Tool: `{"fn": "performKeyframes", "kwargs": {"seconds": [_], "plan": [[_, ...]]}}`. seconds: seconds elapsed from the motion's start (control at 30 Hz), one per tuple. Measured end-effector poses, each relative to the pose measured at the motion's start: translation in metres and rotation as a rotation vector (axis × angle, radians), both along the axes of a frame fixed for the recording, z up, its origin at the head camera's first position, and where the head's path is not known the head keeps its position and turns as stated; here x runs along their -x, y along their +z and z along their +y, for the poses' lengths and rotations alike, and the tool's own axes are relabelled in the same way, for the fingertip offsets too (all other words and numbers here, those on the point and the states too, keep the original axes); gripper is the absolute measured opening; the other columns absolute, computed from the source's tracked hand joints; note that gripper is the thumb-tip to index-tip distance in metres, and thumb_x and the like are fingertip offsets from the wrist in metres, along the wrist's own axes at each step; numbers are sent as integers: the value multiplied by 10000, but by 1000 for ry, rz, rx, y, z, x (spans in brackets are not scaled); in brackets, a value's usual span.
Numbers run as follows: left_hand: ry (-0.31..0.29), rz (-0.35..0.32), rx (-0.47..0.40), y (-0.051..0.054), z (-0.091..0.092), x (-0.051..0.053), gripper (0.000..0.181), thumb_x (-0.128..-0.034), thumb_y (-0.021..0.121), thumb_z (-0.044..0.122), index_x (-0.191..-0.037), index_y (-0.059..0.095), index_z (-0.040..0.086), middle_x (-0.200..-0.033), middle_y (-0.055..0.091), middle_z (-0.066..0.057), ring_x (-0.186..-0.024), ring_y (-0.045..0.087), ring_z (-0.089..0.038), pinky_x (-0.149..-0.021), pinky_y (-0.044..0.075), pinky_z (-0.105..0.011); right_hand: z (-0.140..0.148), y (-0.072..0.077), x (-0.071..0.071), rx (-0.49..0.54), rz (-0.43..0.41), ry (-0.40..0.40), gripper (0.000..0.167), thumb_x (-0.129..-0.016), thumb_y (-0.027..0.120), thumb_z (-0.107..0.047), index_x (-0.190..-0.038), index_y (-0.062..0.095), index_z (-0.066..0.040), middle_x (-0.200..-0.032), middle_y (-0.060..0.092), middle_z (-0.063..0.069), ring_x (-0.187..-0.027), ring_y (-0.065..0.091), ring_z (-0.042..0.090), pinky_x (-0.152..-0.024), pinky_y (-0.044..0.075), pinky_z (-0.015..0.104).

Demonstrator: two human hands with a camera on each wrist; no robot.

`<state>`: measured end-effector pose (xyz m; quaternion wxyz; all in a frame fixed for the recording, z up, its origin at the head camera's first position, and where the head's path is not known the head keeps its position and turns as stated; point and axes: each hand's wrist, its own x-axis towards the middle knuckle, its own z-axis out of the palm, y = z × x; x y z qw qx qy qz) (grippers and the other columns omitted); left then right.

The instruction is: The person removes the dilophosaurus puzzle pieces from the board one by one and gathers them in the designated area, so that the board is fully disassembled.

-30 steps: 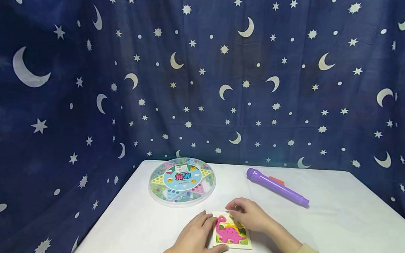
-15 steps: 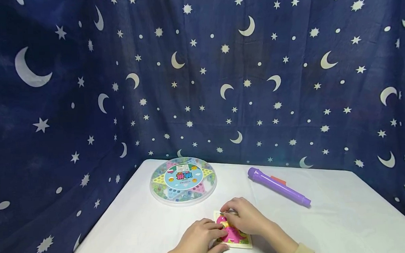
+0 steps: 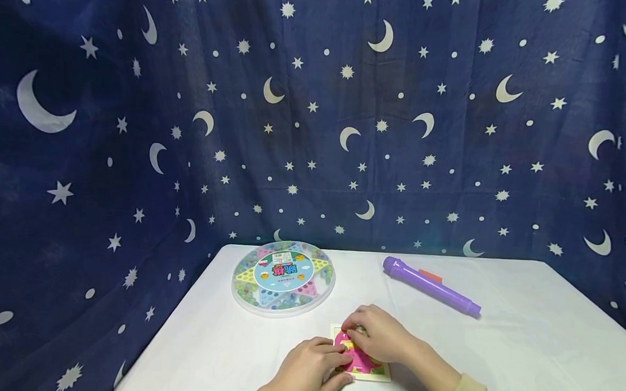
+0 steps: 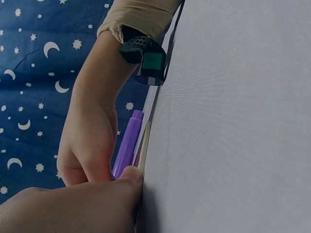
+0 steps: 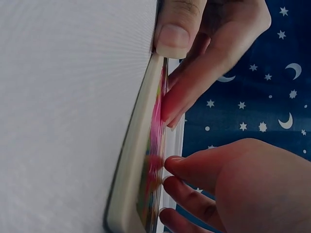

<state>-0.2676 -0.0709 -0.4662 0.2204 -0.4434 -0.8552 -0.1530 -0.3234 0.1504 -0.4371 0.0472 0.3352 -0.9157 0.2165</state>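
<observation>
A small square dinosaur puzzle [image 3: 368, 379] in a pale frame lies near the front of the white table. My left hand [image 3: 306, 371] holds it from the left, thumb at the near edge and fingertips over the pink dinosaur picture [image 3: 359, 363]. Over the upper right part of the puzzle, my right hand [image 3: 384, 334] has its fingers bent. In the right wrist view, the right hand's thumb and fingertips [image 5: 170, 164] touch the picture face, slightly apart. Whether they pinch a loose piece is hidden. The left wrist view shows the puzzle edge-on, beside the left thumb [image 4: 130, 174].
A round clear Chinese checkers box [image 3: 283, 277] with marbles sits at the back left. Toward the back right lies a purple toy microphone [image 3: 432, 288], with an orange-red item [image 3: 431, 276] behind it. A dark blue star-and-moon curtain [image 3: 341, 102] hangs behind the table [image 3: 524, 326].
My left fingers have moved right, from the puzzle's left edge onto the dinosaur picture. My right hand has shifted slightly left, its fingers more bent over the top of the puzzle.
</observation>
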Motion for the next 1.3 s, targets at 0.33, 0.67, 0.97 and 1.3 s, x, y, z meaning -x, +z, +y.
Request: {"fn": "performKeyframes", "kwargs": {"seconds": [0.33,0.67,0.97,1.3], "plan": [[2,-5,3,2,1,-2,284,-995,675,408,-1125,768,174,-1104,730,93,-1082,658,-158,-882,561,-336,-4,5,-4,-60,62,4,138,-915,734,-144,-1042,775,-181,-962,658,-118,-919,587,114,-891,551,416],[-11,22,20,1,3,-2,243,-1005,668,382,-1102,735,170,-1013,714,143,-1048,666,-120,-922,546,-355,-5,1,-6,-57,5,-10,150,-930,710,-135,-1079,711,-152,-930,564,-119,-896,528,99,-881,535,395],[-3,-21,58,0,5,-6,248,-1006,658,402,-1146,704,203,-1090,713,171,-1077,636,-164,-825,551,-333,-1,-8,-11,1,-105,-12,142,-962,670,-111,-1098,644,-143,-935,525,-97,-876,507,94,-831,520,374],[50,-55,79,4,4,-6,315,-1021,623,429,-1229,694,203,-1180,698,162,-1132,627,-201,-878,551,-386,-3,-5,-5,71,-135,-6,184,-960,669,-71,-1110,597,-149,-1076,546,-14,-1093,614,255,-994,496,539]]}}
